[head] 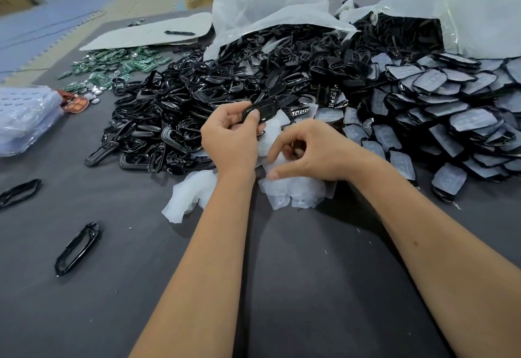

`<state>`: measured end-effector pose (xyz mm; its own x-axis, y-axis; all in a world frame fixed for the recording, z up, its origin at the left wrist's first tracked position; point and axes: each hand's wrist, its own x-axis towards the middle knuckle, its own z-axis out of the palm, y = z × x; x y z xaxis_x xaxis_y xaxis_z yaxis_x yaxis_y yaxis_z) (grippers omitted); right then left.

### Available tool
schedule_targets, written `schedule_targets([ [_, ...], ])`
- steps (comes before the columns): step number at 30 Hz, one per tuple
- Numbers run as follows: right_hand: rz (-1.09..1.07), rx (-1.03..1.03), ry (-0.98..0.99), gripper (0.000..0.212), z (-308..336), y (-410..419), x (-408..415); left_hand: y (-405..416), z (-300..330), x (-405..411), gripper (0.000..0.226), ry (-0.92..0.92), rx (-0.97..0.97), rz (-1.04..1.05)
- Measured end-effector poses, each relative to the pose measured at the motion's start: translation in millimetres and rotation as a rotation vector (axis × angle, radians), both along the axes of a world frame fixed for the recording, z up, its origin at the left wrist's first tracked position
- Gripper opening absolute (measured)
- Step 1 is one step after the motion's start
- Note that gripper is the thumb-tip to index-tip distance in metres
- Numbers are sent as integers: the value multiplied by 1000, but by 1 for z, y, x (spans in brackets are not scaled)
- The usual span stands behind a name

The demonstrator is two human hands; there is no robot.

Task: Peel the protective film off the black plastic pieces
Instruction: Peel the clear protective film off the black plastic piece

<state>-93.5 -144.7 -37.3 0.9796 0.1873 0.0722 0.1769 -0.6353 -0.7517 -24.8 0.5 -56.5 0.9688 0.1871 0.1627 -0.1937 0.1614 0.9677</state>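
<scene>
You are working over a dark grey surface [310, 287] that is carrying everything here. Nearest you on its left, two loose black oval frames [77, 247] are lying apart from the rest. Just past your forearms, a heap of peeled translucent film [191, 197] is gathering under both hands.

Your left hand [228, 143] is holding one black plastic piece [260, 109] up above that heap, thumb pressing on its near face and fingers curling behind; its long axis is running from lower left to upper right, away from you. Your right hand [313, 151] is sitting just right of and below the piece, apart from it, its grip loosely curled with thumb and forefinger drawing together. It looks to be pinching a scrap of film, but you cannot tell for sure from here. The piece's glossy face is showing no film that I can make out, so it is probably stripped already.

The next film-covered pieces [451, 126] are lying to the right, so your right hand is the nearer one. Nothing is standing between it and them.

Farther out, the big pile of bare black frames [197, 95] is spreading centre-left, with green circuit boards [118, 64] beyond it. Two open plastic bags [270, 5] are spilling parts at the far edge.
</scene>
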Motion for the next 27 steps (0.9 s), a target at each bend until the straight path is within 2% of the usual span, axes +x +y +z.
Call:
schedule_targets([
  [2, 21, -94, 1, 22, 1, 0, 0, -2, 0, -1, 13, -2, 3, -7],
  [4, 31, -85, -2, 19, 1, 3, 0, -2, 1, -2, 13, 1, -10, 3],
  [8, -27, 243, -39, 19, -6, -3, 0, -2, 4, -4, 13, -22, -14, 54],
  [10, -96, 338, -109, 19, -9, -3, 0, -3, 4, -6, 13, -53, 34, 78],
  [16, -237, 178, -373, 15, -17, 11, 6, -8, 4, -13, 14, -143, 296, 29],
  [23, -311, 196, -503, 15, -11, 11, 4, -7, 4, -14, 14, -110, 458, -3],
  [27, -401, 266, -485, 15, -10, 10, 2, -9, 4, -13, 14, -104, 460, 6],
])
